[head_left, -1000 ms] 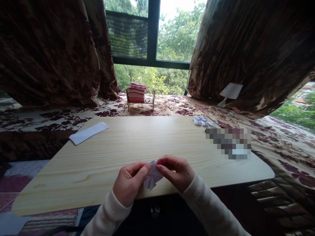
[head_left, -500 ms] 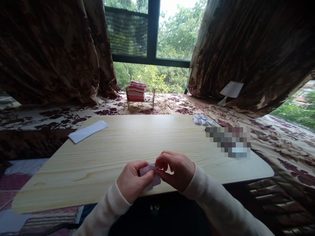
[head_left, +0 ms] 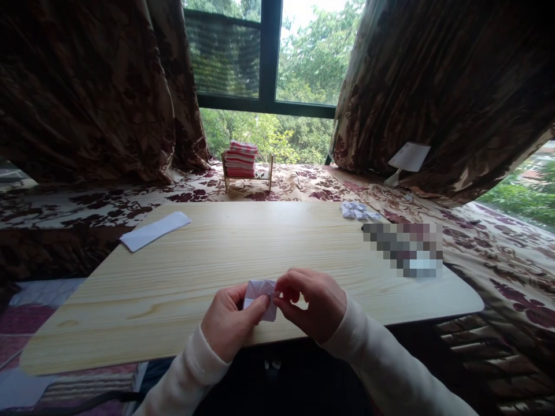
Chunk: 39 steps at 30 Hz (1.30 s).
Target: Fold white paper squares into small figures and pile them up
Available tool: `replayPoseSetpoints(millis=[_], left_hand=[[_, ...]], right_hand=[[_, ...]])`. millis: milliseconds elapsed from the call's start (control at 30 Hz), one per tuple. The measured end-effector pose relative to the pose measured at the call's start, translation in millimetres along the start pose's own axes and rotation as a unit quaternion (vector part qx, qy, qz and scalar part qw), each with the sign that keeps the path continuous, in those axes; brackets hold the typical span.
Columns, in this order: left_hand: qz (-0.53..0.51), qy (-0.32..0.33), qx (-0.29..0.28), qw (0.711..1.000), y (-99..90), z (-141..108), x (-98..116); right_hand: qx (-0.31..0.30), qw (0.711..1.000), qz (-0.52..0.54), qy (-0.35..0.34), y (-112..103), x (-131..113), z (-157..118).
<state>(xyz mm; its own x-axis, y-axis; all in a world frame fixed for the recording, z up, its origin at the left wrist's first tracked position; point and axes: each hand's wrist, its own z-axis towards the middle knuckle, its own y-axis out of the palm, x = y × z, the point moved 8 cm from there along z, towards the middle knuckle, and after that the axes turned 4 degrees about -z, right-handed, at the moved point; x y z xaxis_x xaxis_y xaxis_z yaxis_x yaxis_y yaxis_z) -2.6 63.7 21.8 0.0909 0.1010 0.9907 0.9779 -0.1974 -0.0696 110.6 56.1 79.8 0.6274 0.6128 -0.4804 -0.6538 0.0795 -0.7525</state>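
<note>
1. Over the near edge of the tabletop (head_left: pixel 195 277), a piece of folded paper (head_left: pixel 259 288) is held up
2. The left hand (head_left: pixel 228 318) grips it, thumb across its face; the right hand (head_left: pixel 318 303) pinches its right edge
3. Half a second ago the right hand overlapped it; now more of its creased, squarish face shows
4. Toward the right, a pixelated patch (head_left: pixel 403 248) hides any lettering there

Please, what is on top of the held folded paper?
The thumb of the left hand lies on the held paper; the right hand is at its right edge. Paper beneath the thumb is covered.
</note>
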Motion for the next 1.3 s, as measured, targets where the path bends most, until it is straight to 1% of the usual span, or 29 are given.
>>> replayPoseSetpoints(millis=[100, 267, 400, 500, 600, 800, 867, 967, 1100, 1200, 1300], left_hand=[[0.006, 0.0, -0.007, 1.0, 2.4, 0.8, 2.4], [0.044, -0.011, -0.019, 0.999, 6.8, 0.8, 6.2], [0.063, -0.011, -0.026, 0.998, 8.9, 0.7, 8.8], [0.067, -0.01, -0.035, 0.997, 10.7, 0.8, 9.8], [0.069, -0.011, -0.036, 0.997, 10.6, 1.1, 9.1], [0.062, -0.009, -0.037, 0.997, 8.9, 1.0, 6.1], [0.052, -0.007, -0.041, 0.998, 9.3, 1.3, 6.2], [0.036, -0.012, -0.051, 0.998, 11.1, 2.4, 6.3], [0.048, -0.015, -0.061, 0.997, 13.0, 3.9, 6.8], [0.05, -0.016, -0.061, 0.997, 12.1, 3.9, 6.6], [0.033, -0.028, -0.058, 0.997, 9.5, 4.2, 2.9]], right_hand=[[-0.014, 0.995, -0.088, -0.035, -4.9, -7.2, 2.5], [-0.054, 0.984, -0.145, -0.084, -2.3, -9.7, 3.3], [-0.037, 0.977, -0.179, -0.108, -3.4, -14.7, 2.7], [-0.044, 0.97, -0.208, -0.118, -3.0, -20.4, 3.0], [-0.057, 0.968, -0.208, -0.129, -0.5, -22.5, 2.9], [-0.029, 0.973, -0.176, -0.144, 5.0, -16.9, -0.1], [-0.025, 0.969, -0.186, -0.163, 4.8, -20.5, -1.3], [-0.02, 0.954, -0.219, -0.203, 1.9, -31.2, -2.7], [-0.026, 0.947, -0.243, -0.21, 0.9, -34.7, -1.0], [-0.032, 0.944, -0.235, -0.231, 3.9, -34.5, -1.7], [-0.017, 0.942, -0.21, -0.261, 3.1, -36.8, -5.1]])
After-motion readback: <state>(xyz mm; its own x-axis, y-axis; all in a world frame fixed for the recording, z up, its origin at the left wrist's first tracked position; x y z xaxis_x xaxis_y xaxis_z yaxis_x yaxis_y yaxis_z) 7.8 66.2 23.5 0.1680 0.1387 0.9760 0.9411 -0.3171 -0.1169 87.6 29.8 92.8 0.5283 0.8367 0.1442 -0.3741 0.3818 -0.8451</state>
